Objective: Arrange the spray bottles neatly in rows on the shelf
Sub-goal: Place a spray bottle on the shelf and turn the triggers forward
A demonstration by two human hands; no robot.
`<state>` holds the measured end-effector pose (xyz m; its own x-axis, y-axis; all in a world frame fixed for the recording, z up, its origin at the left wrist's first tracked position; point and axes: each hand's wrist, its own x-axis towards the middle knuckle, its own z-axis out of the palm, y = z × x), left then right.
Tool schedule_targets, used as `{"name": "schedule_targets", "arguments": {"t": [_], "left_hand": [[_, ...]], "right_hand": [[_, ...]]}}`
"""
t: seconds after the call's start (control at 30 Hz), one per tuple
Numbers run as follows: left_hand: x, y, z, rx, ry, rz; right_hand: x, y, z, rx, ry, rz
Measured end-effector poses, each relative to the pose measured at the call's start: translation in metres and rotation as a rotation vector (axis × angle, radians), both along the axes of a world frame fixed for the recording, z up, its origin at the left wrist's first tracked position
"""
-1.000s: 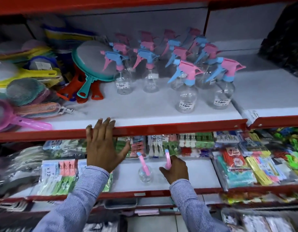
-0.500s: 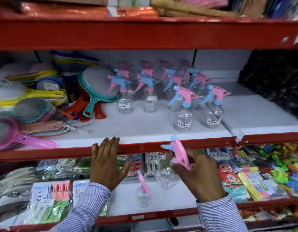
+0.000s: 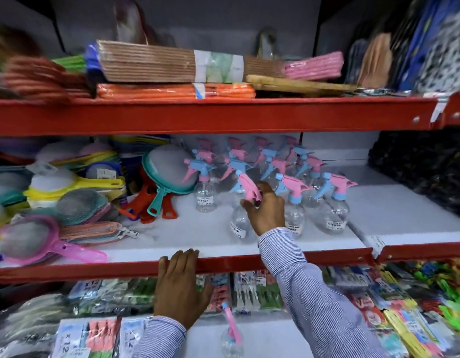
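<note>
My right hand (image 3: 266, 209) grips the pink trigger head of a clear spray bottle (image 3: 238, 224), holding it over the front of the white middle shelf (image 3: 187, 231), left of the standing bottles. Several clear bottles with pink and blue heads (image 3: 293, 195) stand in loose rows behind and to the right of it. One more spray bottle (image 3: 230, 337) stands alone on the lower shelf. My left hand (image 3: 178, 285) rests flat with its fingers over the red front rail (image 3: 94, 270) of the middle shelf, holding nothing.
Round strainers with coloured handles (image 3: 161, 177) and piled mesh sieves (image 3: 50, 202) fill the left of the middle shelf. Its right part (image 3: 394, 210) is bare white board. Packets of clothes pegs (image 3: 249, 288) crowd the lower shelf. Stacked mats (image 3: 151, 63) lie on the top shelf.
My right hand has lifted the spray bottle from the lower shelf up onto the middle shelf. The view has tilted upward. My left hand has stayed on the red rail.
</note>
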<state>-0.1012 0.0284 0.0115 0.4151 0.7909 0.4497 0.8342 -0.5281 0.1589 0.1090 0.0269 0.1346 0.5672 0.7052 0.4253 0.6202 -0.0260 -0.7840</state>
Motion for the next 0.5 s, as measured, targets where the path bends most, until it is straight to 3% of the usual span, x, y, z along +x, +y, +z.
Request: {"name": "schedule_targets", "arguments": {"t": [0.23,0.5], "left_hand": [[0.001,0.000,-0.002,0.002,-0.006,0.025],[0.007,0.000,-0.002,-0.016,-0.006,0.058]], "right_hand": [[-0.010,0.003,-0.016,0.096,0.016,-0.045],[-0.010,0.007,-0.017,0.058,0.051,-0.149]]}}
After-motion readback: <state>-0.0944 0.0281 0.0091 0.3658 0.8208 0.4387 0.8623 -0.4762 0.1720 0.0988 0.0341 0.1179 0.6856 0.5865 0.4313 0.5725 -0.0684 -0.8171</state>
